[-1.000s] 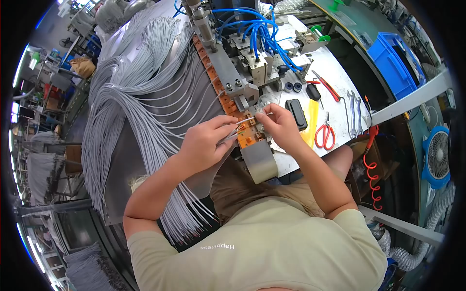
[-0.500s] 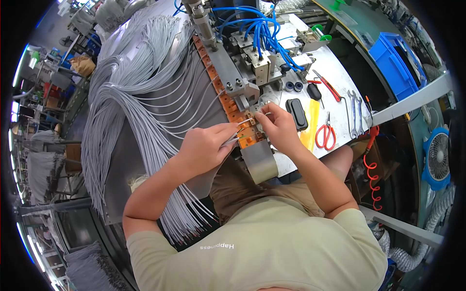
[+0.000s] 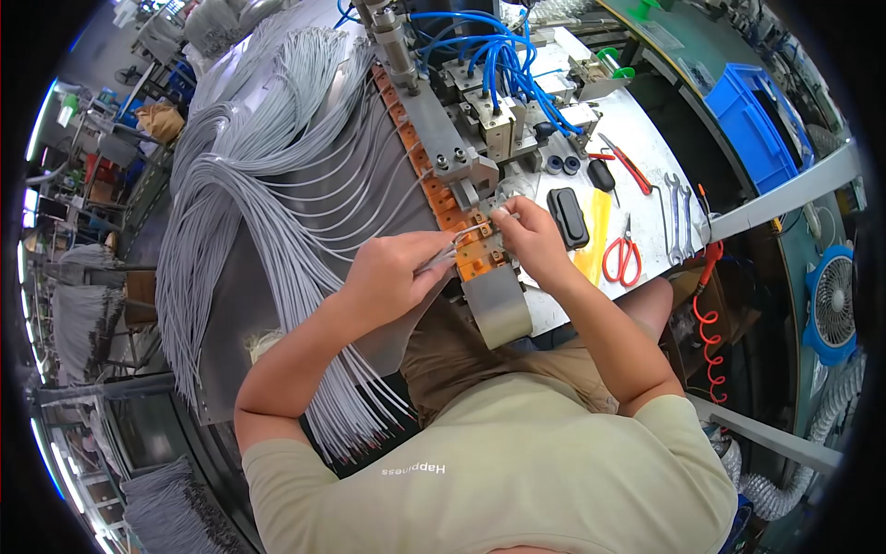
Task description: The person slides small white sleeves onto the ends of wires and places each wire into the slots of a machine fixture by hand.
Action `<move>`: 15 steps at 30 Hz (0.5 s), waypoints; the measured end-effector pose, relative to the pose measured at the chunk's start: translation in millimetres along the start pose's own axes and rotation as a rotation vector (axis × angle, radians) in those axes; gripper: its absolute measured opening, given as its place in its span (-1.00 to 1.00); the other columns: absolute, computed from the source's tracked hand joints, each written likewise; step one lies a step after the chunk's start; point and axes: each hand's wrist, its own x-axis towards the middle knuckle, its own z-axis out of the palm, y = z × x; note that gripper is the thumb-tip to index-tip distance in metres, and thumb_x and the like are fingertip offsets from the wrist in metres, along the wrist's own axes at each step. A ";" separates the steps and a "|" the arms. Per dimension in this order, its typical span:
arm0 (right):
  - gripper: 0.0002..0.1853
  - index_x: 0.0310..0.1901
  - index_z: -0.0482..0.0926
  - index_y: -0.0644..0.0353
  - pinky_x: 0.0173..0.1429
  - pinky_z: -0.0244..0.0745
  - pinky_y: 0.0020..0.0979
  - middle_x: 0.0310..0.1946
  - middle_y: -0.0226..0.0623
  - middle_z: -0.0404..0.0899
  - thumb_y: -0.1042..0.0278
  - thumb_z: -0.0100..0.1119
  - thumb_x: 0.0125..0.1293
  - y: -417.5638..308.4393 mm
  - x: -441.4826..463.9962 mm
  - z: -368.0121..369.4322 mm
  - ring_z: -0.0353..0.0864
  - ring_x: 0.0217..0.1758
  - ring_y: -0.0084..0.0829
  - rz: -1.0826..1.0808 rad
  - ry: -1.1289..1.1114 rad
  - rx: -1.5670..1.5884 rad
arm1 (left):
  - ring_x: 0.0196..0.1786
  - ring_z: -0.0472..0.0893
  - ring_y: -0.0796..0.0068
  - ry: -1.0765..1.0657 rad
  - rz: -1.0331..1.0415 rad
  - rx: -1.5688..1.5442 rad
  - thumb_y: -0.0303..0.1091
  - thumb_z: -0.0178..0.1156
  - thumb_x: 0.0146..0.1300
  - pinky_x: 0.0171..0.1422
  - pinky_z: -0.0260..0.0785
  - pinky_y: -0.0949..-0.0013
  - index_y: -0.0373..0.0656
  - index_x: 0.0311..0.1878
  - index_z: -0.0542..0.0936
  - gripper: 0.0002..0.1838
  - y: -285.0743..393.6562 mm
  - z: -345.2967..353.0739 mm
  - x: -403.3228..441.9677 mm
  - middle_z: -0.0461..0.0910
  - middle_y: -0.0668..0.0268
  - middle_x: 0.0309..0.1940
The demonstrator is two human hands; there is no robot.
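Observation:
My left hand point(image 3: 392, 275) is closed on thin grey cables point(image 3: 451, 250), their ends poking out past the fingertips. It sits just left of a row of orange fixture blocks point(image 3: 477, 258). One cable stretches from these fingers across the blocks toward my right hand point(image 3: 533, 242). That hand is closed in a pinch at the right edge of the blocks; what lies between its fingertips is too small to make out. Above both hands stands a machine point(image 3: 498, 129) with metal cylinders and blue air tubes point(image 3: 508, 57). A big bundle of grey cables point(image 3: 268, 217) lies at the left.
On the white tabletop right of my hands lie a black case point(image 3: 568, 218), red-handled scissors point(image 3: 622, 261), a yellow sheet point(image 3: 598, 238), wrenches point(image 3: 675, 217) and red-handled pliers point(image 3: 626, 164). Farther right are a blue crate point(image 3: 752, 125), a metal bar point(image 3: 784, 189) and a fan point(image 3: 829, 295).
The cable between my hands now lies farther across the blocks, near my right fingertips. My right hand has shifted slightly; the left stays closed on the cables. The whole view has moved a little.

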 end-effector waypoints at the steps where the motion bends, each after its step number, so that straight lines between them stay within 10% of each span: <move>1: -0.82 -0.23 0.47 0.19 -0.48 0.15 -0.60 -0.57 -0.58 0.37 0.28 0.18 0.45 -2.9 -2.1 1.5 0.26 -0.56 -0.78 -0.025 0.015 -0.006 | -0.50 0.60 0.45 0.001 -0.031 -0.063 -0.36 0.28 0.30 -0.39 0.44 0.45 -0.20 0.15 0.62 -0.64 -0.4 -1.3 0.4 0.74 0.22 -0.19; 9: -0.90 -0.19 0.53 0.25 -0.51 0.16 -0.55 -0.64 -0.47 0.45 0.44 0.24 0.38 -31.7 -65.0 18.8 0.31 -0.62 -0.66 -0.504 0.088 -0.330 | -0.46 0.57 0.71 -0.163 -0.436 -0.675 -0.41 0.21 0.40 -0.32 0.43 0.53 -0.30 0.05 0.60 -0.76 4.7 -10.0 8.4 0.72 0.33 -0.37; 15: -0.84 -0.13 0.58 0.24 -0.36 0.25 -0.39 -0.68 -0.29 0.50 0.54 0.30 0.27 -26.4 -52.2 26.6 0.41 -0.66 -0.42 -0.873 0.077 -0.611 | -0.41 0.62 0.70 -0.148 -0.292 -0.472 -0.44 0.25 0.35 -0.26 0.45 0.54 -0.32 0.01 0.59 -0.78 3.8 -6.0 2.3 0.72 0.28 -0.39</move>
